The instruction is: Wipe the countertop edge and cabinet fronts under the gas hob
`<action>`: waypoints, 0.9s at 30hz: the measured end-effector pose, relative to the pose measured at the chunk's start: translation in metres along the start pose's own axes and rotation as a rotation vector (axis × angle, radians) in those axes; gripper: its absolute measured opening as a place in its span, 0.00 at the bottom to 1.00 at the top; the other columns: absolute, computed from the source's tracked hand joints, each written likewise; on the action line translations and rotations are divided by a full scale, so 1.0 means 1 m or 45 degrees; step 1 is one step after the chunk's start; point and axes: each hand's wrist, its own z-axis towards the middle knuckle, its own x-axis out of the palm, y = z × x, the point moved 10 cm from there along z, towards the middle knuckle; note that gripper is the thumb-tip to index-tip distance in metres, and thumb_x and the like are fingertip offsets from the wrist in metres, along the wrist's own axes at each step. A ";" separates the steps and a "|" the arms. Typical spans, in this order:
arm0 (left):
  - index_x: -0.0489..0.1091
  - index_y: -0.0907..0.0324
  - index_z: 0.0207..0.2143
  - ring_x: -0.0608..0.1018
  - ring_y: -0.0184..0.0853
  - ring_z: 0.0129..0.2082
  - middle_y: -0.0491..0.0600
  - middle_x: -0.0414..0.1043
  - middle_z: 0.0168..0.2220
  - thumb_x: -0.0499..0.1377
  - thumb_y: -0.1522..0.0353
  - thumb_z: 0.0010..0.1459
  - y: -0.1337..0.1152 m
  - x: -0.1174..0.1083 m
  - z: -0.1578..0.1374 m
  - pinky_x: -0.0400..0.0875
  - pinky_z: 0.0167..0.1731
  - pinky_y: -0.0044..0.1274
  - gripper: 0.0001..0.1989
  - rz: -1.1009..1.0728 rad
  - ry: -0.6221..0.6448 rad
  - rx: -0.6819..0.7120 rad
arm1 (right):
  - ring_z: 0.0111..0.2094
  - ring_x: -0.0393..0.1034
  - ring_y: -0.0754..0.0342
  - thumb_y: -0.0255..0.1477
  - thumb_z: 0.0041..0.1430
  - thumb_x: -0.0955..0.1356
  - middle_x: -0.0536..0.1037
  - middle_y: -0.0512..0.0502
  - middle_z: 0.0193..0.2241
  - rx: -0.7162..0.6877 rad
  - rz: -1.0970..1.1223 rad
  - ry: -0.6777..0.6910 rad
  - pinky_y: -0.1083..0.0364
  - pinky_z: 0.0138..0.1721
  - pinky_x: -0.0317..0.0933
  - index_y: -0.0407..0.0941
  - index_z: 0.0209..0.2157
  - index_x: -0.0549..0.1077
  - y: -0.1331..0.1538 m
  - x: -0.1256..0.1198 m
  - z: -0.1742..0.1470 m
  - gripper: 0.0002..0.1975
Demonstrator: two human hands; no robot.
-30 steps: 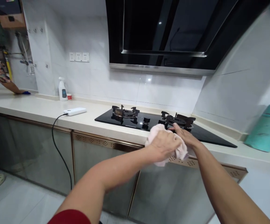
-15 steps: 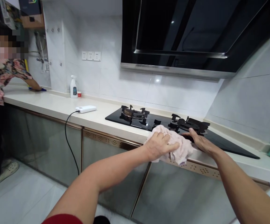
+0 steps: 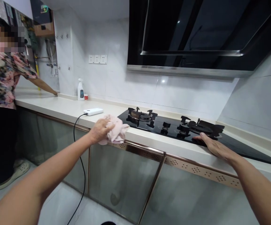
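Note:
My left hand (image 3: 100,130) grips a crumpled pale pink cloth (image 3: 116,130) pressed on the front edge of the cream countertop (image 3: 62,107), just left of the black glass gas hob (image 3: 173,128). My right hand (image 3: 213,146) lies flat, fingers spread, on the counter at the hob's front edge, below the right burner grate (image 3: 202,127). The left burner grate (image 3: 142,114) stands behind the cloth.
A white power bank (image 3: 93,111) with a black cable hanging over the edge lies on the counter. A spray bottle (image 3: 80,90) stands by the tiled wall. A black range hood (image 3: 196,34) hangs overhead. Another person in a floral top (image 3: 1,78) leans on the counter's far left end.
My left hand has slid the cloth leftward along the counter's front edge, away from my right hand. The right hand has stayed flat by the right burner. The view has shifted.

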 end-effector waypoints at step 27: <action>0.71 0.59 0.48 0.73 0.48 0.42 0.60 0.74 0.41 0.50 0.64 0.66 -0.082 -0.006 0.038 0.62 0.42 0.37 0.15 0.328 -0.061 -0.014 | 0.63 0.61 0.36 0.55 0.65 0.43 0.71 0.44 0.60 -0.039 -0.096 -0.128 0.34 0.63 0.55 0.49 0.50 0.78 0.019 -0.005 -0.001 0.42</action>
